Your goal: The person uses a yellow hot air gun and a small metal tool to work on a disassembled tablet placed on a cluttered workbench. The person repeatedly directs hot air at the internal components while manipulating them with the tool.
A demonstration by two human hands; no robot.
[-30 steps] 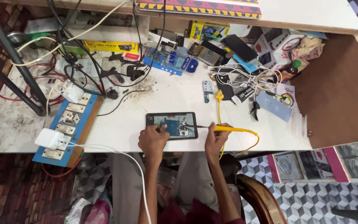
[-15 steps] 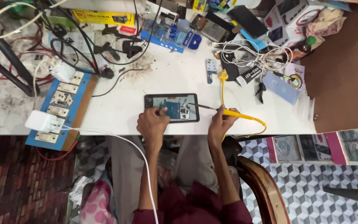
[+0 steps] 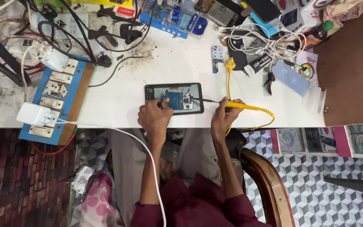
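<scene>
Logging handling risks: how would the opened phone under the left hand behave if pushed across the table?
The opened phone lies flat, so it would likely slide, not tip. Its exposed circuit board looks fragile. The left hand steadies it while the right hand holds the yellow tool.

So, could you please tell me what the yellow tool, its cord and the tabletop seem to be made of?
Yellow tool: glossy plastic handle in the right hand, with a thin dark tip that looks like metal.
Cord: coiled, probably rubbery plastic sheathing in the same yellow.
Tabletop: smooth white surface, likely laminate or painted board; scuffed and stained grey at its left end.
</scene>
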